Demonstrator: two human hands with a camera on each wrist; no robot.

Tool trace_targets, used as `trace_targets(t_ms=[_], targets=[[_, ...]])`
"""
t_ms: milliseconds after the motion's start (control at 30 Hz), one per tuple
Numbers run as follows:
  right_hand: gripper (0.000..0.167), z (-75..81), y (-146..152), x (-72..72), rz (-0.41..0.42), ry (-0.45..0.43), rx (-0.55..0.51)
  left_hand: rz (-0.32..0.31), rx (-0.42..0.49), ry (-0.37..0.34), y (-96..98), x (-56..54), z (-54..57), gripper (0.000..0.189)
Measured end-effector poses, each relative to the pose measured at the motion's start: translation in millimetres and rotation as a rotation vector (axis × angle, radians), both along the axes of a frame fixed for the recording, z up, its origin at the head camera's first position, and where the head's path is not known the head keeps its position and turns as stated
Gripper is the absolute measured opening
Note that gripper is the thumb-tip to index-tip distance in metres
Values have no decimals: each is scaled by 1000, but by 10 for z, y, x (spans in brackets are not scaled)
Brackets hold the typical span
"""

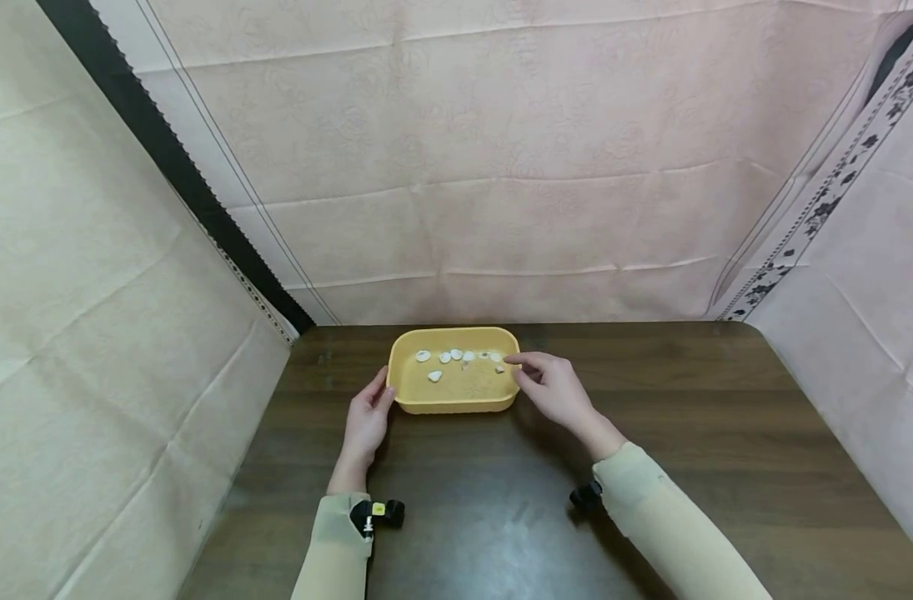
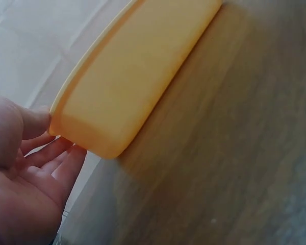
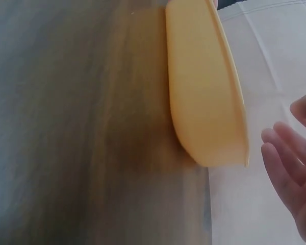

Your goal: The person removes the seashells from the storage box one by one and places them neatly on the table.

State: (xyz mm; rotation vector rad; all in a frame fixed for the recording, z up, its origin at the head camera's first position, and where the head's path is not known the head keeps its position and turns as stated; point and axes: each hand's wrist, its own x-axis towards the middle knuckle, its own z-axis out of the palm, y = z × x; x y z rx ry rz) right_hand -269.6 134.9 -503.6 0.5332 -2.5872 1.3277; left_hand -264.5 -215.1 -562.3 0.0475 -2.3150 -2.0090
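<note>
A yellow plastic tray (image 1: 456, 407) with rounded corners and raised sides sits near the table's far edge. Several small, flat white pieces (image 1: 435, 377) lie in it, most in a loose row toward the back; some are round, one roughly triangular. My left hand (image 1: 364, 421) grips the tray at its left end, thumb at the rim and fingers against the outer wall, as the left wrist view also shows. Over the tray's right end reaches my right hand (image 1: 552, 385), its index finger stretched above the rightmost pieces. Its fingers (image 3: 283, 168) are loosely bent in the right wrist view, with nothing visible between them.
The dark wood-grain table (image 1: 501, 517) extends toward me and to both sides. Pale cloth (image 1: 501, 167) hangs behind it, with more cloth at left and right. A small black device (image 1: 377, 512) is strapped to the left wrist, another (image 1: 585, 497) to the right.
</note>
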Motion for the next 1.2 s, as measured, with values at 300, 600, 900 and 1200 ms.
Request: trace_targets(t_ms=[300,600,900,1200], targets=[[33,10,-259,-221,20,-226,-79,13,-1,-11,11,-10,-10,51],[42,-4,-547,-450,44,-262,100,11,11,-17,-1,4,-1,51],[45,2,-695,-564,4,-320,209,8,8,-15,20,25,32,50],[49,-41,-785,-624,12,-387,251,18,8,-22,10,10,15,50]])
